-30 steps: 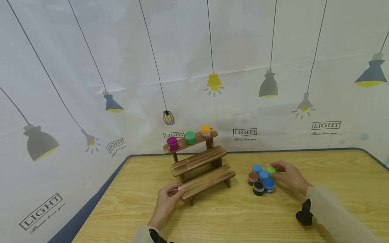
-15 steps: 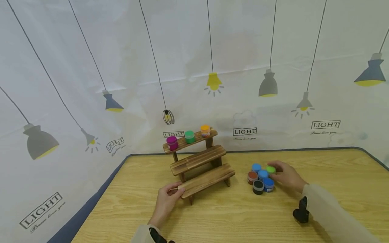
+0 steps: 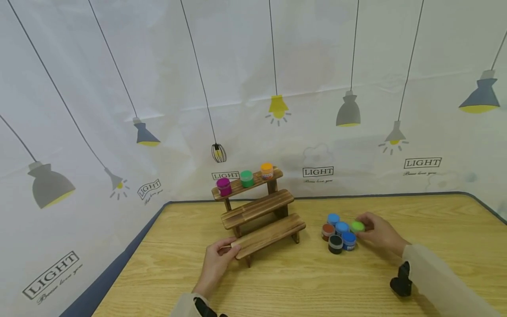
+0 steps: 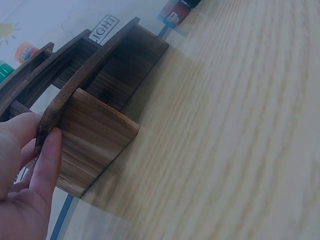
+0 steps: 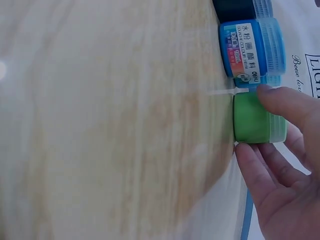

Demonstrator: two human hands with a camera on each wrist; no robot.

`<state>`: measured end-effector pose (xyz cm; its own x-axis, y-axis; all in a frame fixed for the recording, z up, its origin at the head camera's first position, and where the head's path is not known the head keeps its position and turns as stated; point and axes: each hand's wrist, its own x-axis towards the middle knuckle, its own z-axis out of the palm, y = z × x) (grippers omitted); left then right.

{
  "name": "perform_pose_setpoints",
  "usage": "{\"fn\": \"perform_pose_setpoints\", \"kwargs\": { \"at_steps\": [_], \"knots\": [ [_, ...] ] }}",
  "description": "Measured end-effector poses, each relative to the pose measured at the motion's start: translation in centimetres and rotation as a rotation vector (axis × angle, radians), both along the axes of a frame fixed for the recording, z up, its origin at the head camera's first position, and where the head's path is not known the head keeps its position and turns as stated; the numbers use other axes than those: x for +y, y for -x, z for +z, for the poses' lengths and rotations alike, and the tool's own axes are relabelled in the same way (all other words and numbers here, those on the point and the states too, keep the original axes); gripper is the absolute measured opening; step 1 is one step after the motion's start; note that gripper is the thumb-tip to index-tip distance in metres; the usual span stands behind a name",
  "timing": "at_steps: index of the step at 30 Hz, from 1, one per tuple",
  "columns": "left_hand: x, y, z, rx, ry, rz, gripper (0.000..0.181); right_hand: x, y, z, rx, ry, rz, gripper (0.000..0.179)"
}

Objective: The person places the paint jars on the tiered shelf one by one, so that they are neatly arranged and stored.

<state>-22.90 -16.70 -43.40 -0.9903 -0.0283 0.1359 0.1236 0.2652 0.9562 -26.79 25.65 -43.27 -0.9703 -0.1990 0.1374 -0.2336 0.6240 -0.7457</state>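
Observation:
A three-tier wooden stand is on the table. My left hand pinches the left end of its lowest shelf; the left wrist view shows thumb and fingers on either side of the board. Purple, green and orange paint jars stand on the top shelf. My right hand grips a light green paint jar between thumb and fingers. In the right wrist view that jar is beside a blue gouache jar, with a small gap between them.
Left of the right hand, several jars are bunched on the wooden table: brown, black, dark blue and lighter blue ones. A lamp-printed cloth hangs behind the table.
My right hand has shifted slightly right with the light green jar, drawing it a little apart from the bunch. The left hand and the stand stay in place.

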Motion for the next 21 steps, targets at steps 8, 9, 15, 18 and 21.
{"fn": "perform_pose_setpoints", "kwargs": {
  "at_steps": [8,9,15,18,21],
  "knots": [
    [0.02,-0.07,0.07,0.009,-0.004,-0.007,0.035,0.17,-0.24,-0.18,0.002,0.004,0.042,0.045],
    [0.03,-0.09,0.07,0.01,-0.005,-0.007,0.035,0.16,-0.27,-0.17,0.002,0.005,0.048,0.046],
    [0.01,-0.06,-0.06,0.018,-0.016,-0.004,0.034,-0.04,-0.36,-0.12,-0.011,0.001,0.032,0.042],
    [-0.03,-0.02,-0.09,0.024,-0.018,-0.01,0.034,-0.01,-0.39,-0.2,-0.015,-0.008,0.015,0.041],
    [-0.04,0.05,-0.07,0.029,-0.018,-0.014,0.035,0.15,-0.42,-0.16,-0.005,-0.007,0.013,0.041]
  ]
}}
